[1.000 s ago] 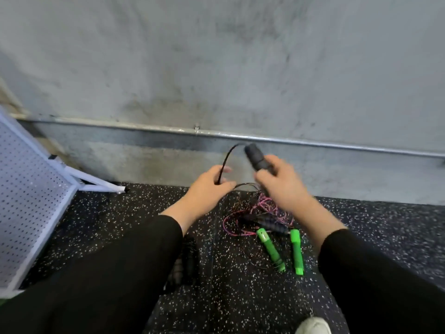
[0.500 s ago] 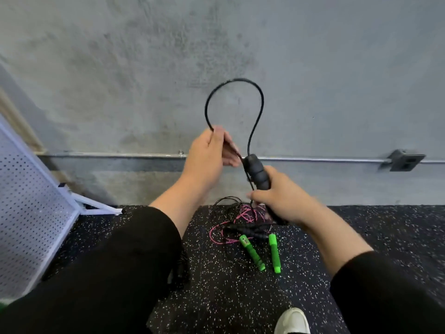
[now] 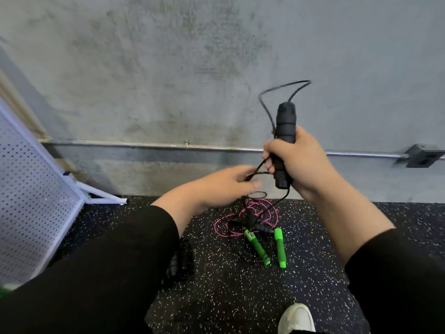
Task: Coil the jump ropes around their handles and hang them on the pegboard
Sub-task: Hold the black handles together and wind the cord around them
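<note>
Head view. Grey concrete wall (image 3: 168, 68) behind, metal conduit (image 3: 144, 145) running along it low down, grey box (image 3: 423, 156) on the conduit at right. Floor (image 3: 240, 285) is black speckled rubber. White pegboard (image 3: 31, 201) leans at the floor's left edge, on a white frame.

Right hand (image 3: 297, 162): fingers closed tight around a black handle (image 3: 284, 141), held upright in front of the wall. Black rope (image 3: 277, 90) leaves the handle top, loops up and back down its left side; loop is motion-blurred.

Left hand (image 3: 226, 184): just left of and below the right hand, fingers pinched on the black rope where it runs from the handle. Blurred; exact grip unclear.

On the floor near the wall, below the hands: tangle of pink rope (image 3: 243, 218) with two green handles (image 3: 267, 247) lying side by side, plus a second black handle (image 3: 262, 227) in the tangle. A dark coiled bundle (image 3: 180, 261) lies left of these, partly behind the left sleeve (image 3: 108, 273). White shoe (image 3: 297, 319) at bottom edge.
</note>
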A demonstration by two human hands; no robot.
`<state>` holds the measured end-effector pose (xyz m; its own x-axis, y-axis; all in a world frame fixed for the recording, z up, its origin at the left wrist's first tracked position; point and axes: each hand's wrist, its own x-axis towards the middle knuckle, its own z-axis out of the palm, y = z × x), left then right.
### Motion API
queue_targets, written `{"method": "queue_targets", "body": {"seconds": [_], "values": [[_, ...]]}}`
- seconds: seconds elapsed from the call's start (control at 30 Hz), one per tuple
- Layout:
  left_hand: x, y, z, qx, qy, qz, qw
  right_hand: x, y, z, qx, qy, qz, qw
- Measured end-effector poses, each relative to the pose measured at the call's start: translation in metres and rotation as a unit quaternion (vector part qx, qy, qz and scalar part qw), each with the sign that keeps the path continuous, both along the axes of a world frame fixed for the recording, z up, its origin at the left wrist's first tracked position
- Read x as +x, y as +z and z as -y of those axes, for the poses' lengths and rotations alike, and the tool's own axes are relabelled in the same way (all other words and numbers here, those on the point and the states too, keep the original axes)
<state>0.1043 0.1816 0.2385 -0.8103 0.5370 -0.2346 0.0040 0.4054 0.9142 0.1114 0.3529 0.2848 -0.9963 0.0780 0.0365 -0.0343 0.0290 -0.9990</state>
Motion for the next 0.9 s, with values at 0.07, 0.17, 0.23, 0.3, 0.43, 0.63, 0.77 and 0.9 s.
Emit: {"method": "queue_targets", "body": {"seconds": [0.07, 0.17, 0.23, 0.3, 0.43, 0.63, 0.77, 0.9], "values": [[0.001, -0.012, -0.011, -0.038, -0.034, -0.018, 0.999, -0.002, 0.01, 0.001, -0.043, 0.007, -0.012, 0.999], [0.0, -0.011, -0.022, -0.038, 0.037, -0.06, 0.997, -0.005, 0.019, 0.0, -0.085, 0.005, -0.027, 0.996], [-0.005, -0.004, -0.023, 0.012, 0.118, -0.071, 0.99, -0.008, 0.019, -0.006, -0.067, -0.024, -0.032, 0.997], [-0.008, 0.005, -0.02, 0.08, 0.161, -0.075, 0.981, -0.013, 0.014, -0.015, 0.028, -0.057, -0.028, 0.998], [-0.012, 0.019, -0.012, 0.172, 0.203, -0.056, 0.962, -0.011, -0.011, -0.018, 0.125, 0.034, 0.046, 0.99], [-0.008, 0.034, -0.002, 0.257, 0.127, 0.029, 0.958, -0.014, -0.057, 0.01, 0.165, -0.005, 0.093, 0.982], [-0.007, 0.041, 0.008, 0.264, 0.064, 0.071, 0.96, -0.019, -0.069, 0.019, 0.108, 0.004, 0.103, 0.989], [-0.003, 0.046, 0.014, 0.255, 0.012, 0.076, 0.964, -0.021, -0.078, 0.029, 0.057, 0.06, 0.106, 0.991]]}}
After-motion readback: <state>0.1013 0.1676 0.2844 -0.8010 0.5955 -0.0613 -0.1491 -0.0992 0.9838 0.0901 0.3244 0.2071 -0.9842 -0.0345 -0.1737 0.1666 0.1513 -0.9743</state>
